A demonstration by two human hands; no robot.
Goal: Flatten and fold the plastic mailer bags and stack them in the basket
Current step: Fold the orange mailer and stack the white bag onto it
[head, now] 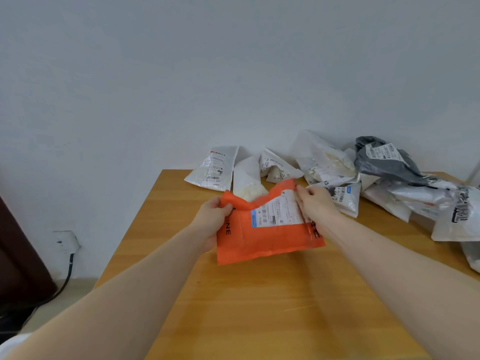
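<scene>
Both hands' grip holds the orange mailer (262, 237) above the wooden table (259, 307) by a white wall (181, 74).

Both bare forearms stretched forward, left grip (211, 216) and right grip (315, 201) curled, pinching.

label print (278, 215) blurred, right-edge mailer (471, 255) cropped

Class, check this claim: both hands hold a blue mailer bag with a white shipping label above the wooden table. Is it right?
Not quite. The head view shows the mailer bag is orange, not blue. Both the left hand and right hand do hold it, white label showing, above the wooden table.
</scene>
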